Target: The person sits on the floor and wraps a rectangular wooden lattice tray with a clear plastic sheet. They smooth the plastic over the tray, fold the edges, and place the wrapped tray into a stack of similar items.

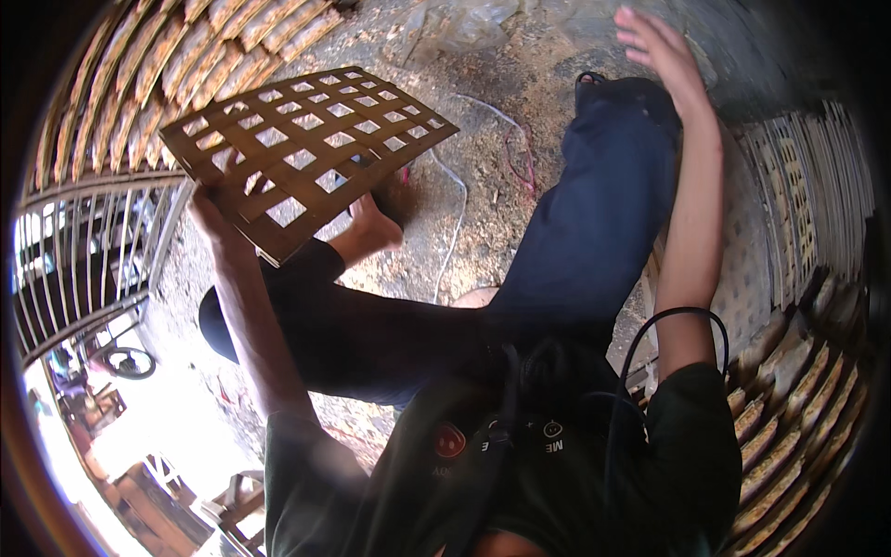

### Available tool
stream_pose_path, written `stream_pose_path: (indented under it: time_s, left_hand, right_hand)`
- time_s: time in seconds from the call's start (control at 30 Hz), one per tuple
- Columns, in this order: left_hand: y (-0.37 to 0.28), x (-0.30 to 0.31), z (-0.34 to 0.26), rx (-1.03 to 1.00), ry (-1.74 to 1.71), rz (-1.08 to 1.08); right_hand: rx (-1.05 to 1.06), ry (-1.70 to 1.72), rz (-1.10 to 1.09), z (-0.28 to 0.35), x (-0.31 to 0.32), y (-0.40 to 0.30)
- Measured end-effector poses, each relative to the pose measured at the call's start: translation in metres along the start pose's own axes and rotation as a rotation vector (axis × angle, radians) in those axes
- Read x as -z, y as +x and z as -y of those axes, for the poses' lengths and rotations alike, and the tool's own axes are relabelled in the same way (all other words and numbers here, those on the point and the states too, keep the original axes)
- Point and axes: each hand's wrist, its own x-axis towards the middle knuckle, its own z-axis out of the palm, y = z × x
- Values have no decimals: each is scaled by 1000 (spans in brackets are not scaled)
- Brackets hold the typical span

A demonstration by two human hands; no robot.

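Observation:
My left hand [216,188] grips the near left edge of a flat brown woven lattice panel [310,157], which looks like split bamboo with square openings. The panel is tilted over the floor and my left leg, and its fingers-side contact is seen partly through the openings. My right hand [654,52] is raised past my right knee, with the fingers extended and nothing in it. A pale cord [459,209] and a pinkish-red string [530,167] lie on the littered floor between my legs.
Layered rows of trays or slats with pale, orange-brown material [230,42] stand at the upper left, with similar rows [786,445] at the lower right. More lattice panels [793,202] are stacked on edge at the right. A barred frame [90,257] stands at the left, and clear plastic sheeting [459,24] lies ahead.

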Motion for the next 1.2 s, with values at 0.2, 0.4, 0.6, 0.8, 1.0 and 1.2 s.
stream_pose_path:
  time_s: [0.2, 0.4, 0.6, 0.8, 1.0, 1.2]
  left_hand:
    - [16, 57, 5, -53, 266, 32]
    - [-15, -4, 43, 14, 61, -168]
    - [-57, -27, 94, 8, -260, -212]
    - [-52, -107, 190, 12, -868, -194]
    - [-57, -110, 197, 13, -1097, -131]
    - [-28, -113, 263, 49, -1357, -41]
  right_hand:
    - [223, -14, 387, 152, -71, -12]
    - [296, -587, 321, 40, -93, 23]
    - [133, -516, 370, 53, -88, 15]
    - [128, -542, 458, 55, -105, 24]
    - [129, -569, 435, 57, -103, 29]
    - [77, -606, 488, 47, -104, 29]
